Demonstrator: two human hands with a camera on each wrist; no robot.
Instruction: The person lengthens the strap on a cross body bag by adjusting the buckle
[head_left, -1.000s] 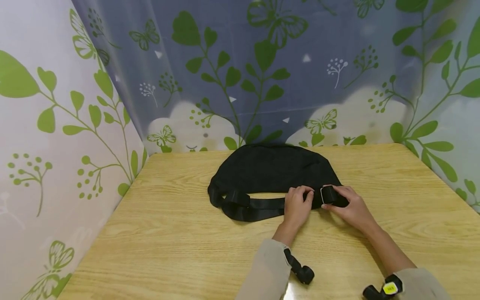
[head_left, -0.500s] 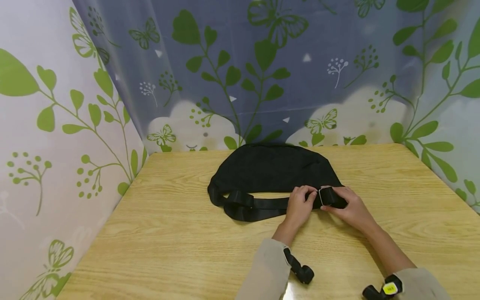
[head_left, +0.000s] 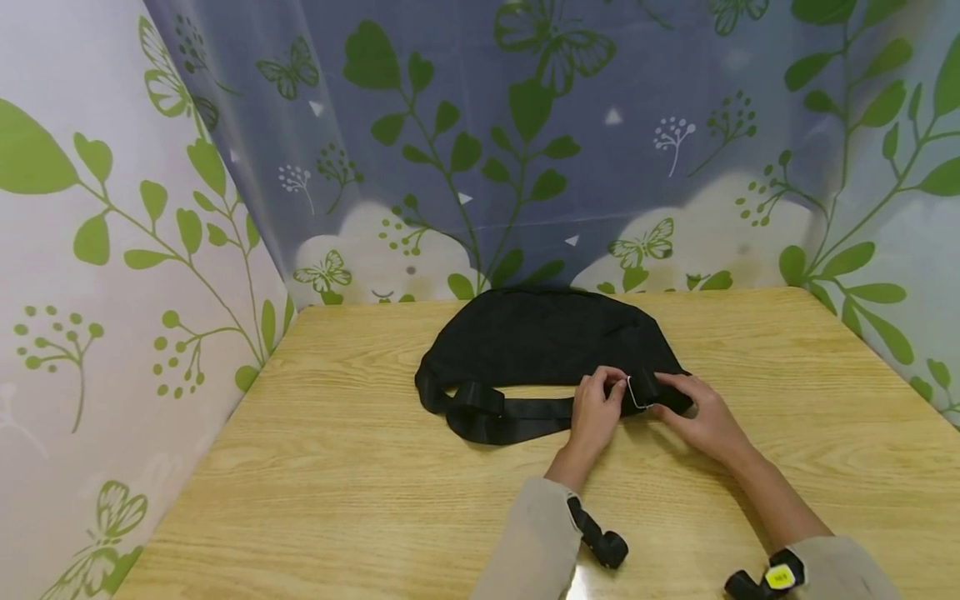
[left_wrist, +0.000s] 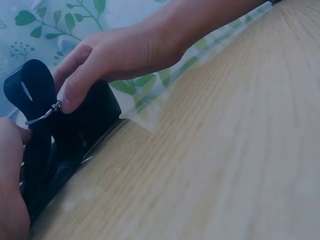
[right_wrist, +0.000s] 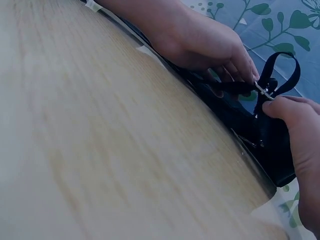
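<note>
A black waist bag [head_left: 547, 333] lies on the wooden table with its webbing strap [head_left: 536, 408] along the near side. On that strap, between the two hands, a silvery metal slide buckle [head_left: 632, 392] stands tilted. My left hand [head_left: 596, 408] pinches the strap just left of the buckle, fingertips right at its frame. From the other side, my right hand [head_left: 708, 417] holds the buckle's edge, its thumb [left_wrist: 72, 97] against the metal in the left wrist view. A strap loop [right_wrist: 290, 70] rises above the buckle in the right wrist view. The right fingertips are partly hidden behind the strap.
A second strap loop [head_left: 480, 398] curls up at the bag's left end. Behind the table [head_left: 337, 467] hangs a leaf-and-butterfly patterned cloth [head_left: 450, 167]. Black bands with loose ends [head_left: 600, 533] circle both wrists.
The buckle has shifted slightly left and tipped over, showing more of its metal frame. The right thumb has slid along its near edge. The bag has stayed put.
</note>
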